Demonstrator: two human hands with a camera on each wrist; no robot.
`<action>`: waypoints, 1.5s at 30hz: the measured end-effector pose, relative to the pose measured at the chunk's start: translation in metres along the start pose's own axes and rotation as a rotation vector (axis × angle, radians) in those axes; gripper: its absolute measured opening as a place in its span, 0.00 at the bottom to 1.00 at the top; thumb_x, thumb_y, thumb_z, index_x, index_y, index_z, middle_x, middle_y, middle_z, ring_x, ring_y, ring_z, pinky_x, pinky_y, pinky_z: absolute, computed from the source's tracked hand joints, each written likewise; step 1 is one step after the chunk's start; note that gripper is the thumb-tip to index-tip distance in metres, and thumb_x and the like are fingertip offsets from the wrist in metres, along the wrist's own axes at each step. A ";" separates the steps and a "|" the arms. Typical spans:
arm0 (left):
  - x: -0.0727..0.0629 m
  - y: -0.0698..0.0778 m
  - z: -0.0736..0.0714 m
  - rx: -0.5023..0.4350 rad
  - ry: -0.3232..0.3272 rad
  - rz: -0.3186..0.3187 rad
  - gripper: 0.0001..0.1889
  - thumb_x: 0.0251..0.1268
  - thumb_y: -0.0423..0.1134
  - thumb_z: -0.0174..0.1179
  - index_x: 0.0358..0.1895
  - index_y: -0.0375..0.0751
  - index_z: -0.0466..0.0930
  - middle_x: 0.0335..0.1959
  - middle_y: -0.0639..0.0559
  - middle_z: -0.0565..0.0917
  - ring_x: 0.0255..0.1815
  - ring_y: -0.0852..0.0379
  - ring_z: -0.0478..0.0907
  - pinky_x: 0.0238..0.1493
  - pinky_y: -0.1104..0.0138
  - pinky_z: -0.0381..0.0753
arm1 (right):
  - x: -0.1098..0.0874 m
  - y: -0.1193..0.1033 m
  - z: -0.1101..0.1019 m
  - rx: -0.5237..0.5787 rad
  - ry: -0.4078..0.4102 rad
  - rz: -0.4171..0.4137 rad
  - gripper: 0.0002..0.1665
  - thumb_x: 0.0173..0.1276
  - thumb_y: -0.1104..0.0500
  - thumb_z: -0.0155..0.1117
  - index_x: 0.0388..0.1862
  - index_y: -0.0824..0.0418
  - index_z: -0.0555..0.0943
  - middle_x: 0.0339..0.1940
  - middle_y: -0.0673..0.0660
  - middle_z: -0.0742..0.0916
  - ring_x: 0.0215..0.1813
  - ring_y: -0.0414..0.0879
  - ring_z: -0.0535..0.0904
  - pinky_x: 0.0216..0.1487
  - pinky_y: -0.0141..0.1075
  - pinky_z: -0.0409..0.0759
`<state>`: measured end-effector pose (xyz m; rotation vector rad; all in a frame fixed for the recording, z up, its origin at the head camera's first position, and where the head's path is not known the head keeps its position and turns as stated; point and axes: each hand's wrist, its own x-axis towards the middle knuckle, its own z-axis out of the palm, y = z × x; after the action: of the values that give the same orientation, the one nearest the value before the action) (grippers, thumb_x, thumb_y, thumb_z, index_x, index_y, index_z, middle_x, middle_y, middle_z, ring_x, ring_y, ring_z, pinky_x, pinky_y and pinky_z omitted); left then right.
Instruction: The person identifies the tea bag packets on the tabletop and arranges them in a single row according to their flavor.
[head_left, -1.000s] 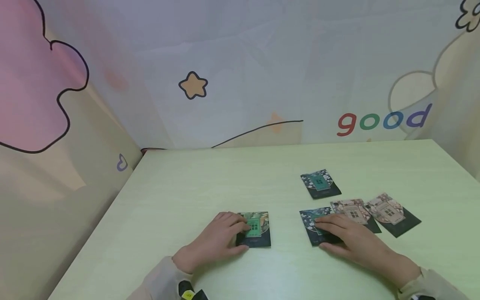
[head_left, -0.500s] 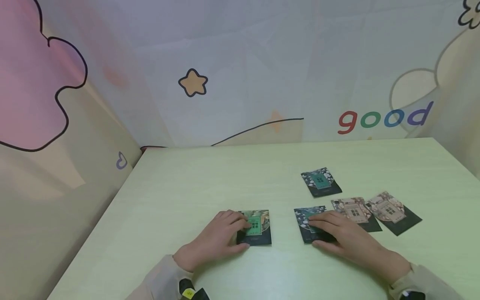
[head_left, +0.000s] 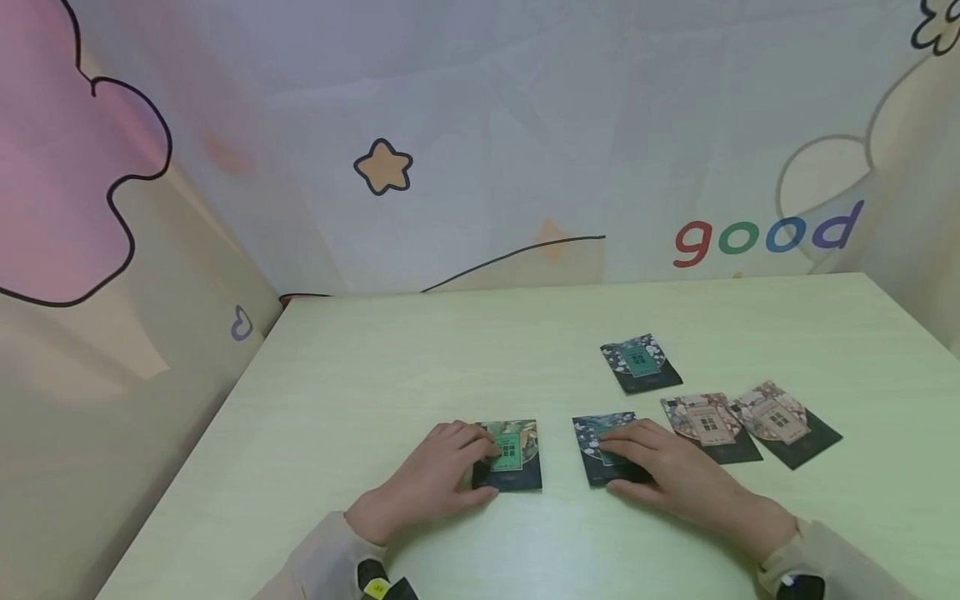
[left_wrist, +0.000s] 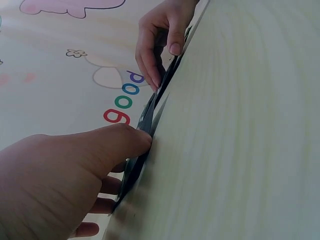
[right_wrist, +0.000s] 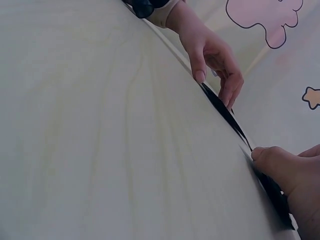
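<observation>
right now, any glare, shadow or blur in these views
Head view: pale sheen on the table, soft shadow below the left hand; left wrist view: blurry-edged shadow beside the nearer packet; right wrist view: dimmer and greyer, table grain looks soft.

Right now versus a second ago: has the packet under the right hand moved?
Yes: the blue packet under the right hand slid left, relative to the "good" lettering, toward the green packet.

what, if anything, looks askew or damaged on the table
The rightmost pink-topped packet lies noticeably skewed, unlike the nearly square green-labelled packet at the left hand. No spill or damage stands out.
</observation>
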<state>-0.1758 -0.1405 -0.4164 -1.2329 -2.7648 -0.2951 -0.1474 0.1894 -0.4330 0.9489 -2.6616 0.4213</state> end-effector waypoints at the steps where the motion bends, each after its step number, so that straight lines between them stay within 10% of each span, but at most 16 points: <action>1: 0.000 0.000 0.000 0.001 0.003 0.003 0.21 0.60 0.53 0.63 0.52 0.48 0.79 0.54 0.54 0.79 0.57 0.56 0.73 0.62 0.60 0.71 | 0.001 0.000 0.001 -0.001 0.004 -0.006 0.25 0.63 0.44 0.66 0.55 0.55 0.82 0.56 0.47 0.83 0.57 0.45 0.78 0.55 0.43 0.80; 45: 0.001 -0.001 0.003 0.011 0.017 0.003 0.21 0.59 0.54 0.64 0.52 0.49 0.79 0.53 0.55 0.79 0.56 0.57 0.73 0.62 0.59 0.70 | 0.030 -0.026 0.016 0.002 0.004 -0.088 0.26 0.65 0.42 0.62 0.53 0.58 0.82 0.53 0.51 0.83 0.55 0.46 0.78 0.57 0.42 0.79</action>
<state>-0.1771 -0.1396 -0.4195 -1.2260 -2.7469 -0.2881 -0.1554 0.1472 -0.4326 1.0602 -2.6050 0.4059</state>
